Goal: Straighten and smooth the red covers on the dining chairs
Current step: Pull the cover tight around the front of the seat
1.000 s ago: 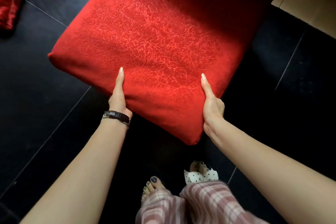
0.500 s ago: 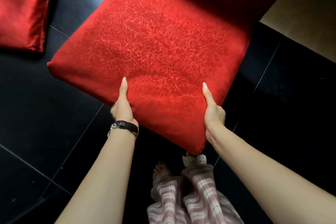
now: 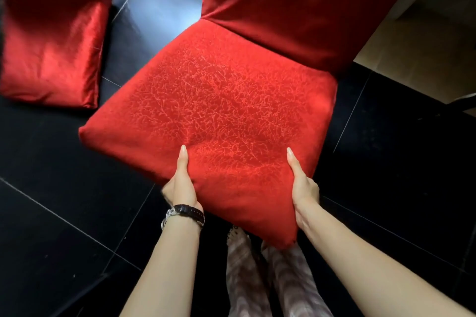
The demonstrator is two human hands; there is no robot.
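A dining chair in a red cover (image 3: 219,100) fills the middle of the head view, seat toward me, backrest (image 3: 296,2) rising behind it. The seat fabric shows a crinkled pattern and a shallow dent near the front corner. My left hand (image 3: 181,183) grips the seat's front left edge, thumb lying on top, fingers hidden underneath. My right hand (image 3: 302,188) grips the front right edge the same way, thumb on top. The seat's front corner points down between my arms.
A second chair with a shiny red cover (image 3: 51,54) stands at the left. The floor is black tile (image 3: 64,213). A pale wooden surface (image 3: 425,54) lies at the upper right. My legs in checked trousers (image 3: 270,278) stand just under the seat's front corner.
The view has pulled back, bringing the backrest and more of the left chair into sight. Both hands keep their hold on the seat's front edges, sitting lower in the frame.
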